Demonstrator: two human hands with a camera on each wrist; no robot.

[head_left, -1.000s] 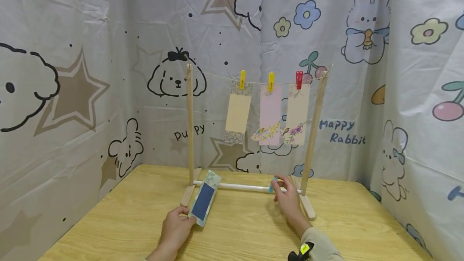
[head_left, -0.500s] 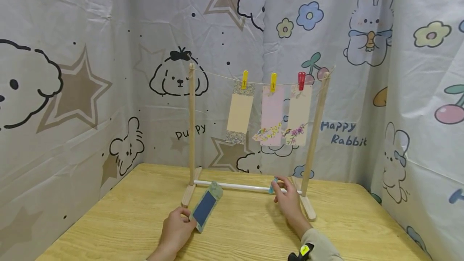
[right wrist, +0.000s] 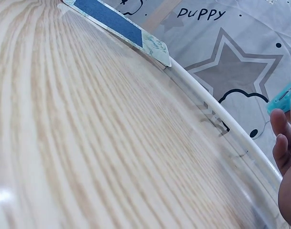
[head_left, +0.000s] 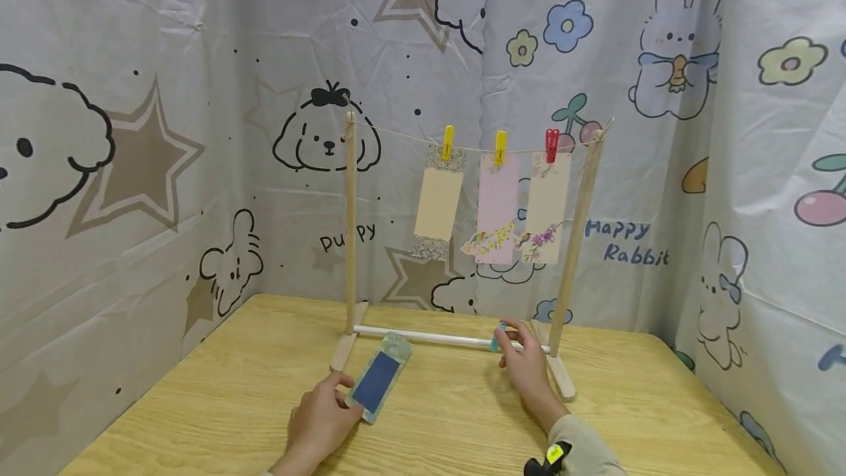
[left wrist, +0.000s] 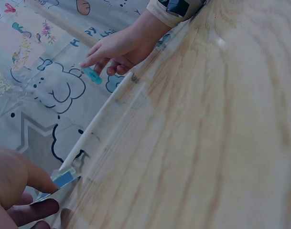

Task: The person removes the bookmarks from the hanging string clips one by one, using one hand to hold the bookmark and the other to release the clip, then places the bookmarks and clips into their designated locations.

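My left hand (head_left: 321, 421) pinches the lower end of a blue paper card with a pale green patterned border (head_left: 379, 380), a bookmark-like strip tilted above the table. In the right wrist view the same card (right wrist: 114, 24) shows its far end close to the white rod. A small turquoise clothespin (head_left: 499, 337) is pinched between the thumb and fingers of my right hand (head_left: 525, 366), near the right foot of the stand. The left wrist view also shows this clothespin (left wrist: 91, 75) at the fingertips.
A wooden stand with a left post (head_left: 351, 226), a right post (head_left: 576, 241) and a white rod (head_left: 429, 336) bears a string. From it hang a cream card (head_left: 439, 200), pink card (head_left: 497, 197) and floral card (head_left: 548, 204), held by yellow and red clothespins. Printed curtains surround the table (head_left: 449, 424).
The blue card has dipped at its far end and shifted slightly right in the left hand. The right hand with its clothespin stays in place. The head view has shifted a little.
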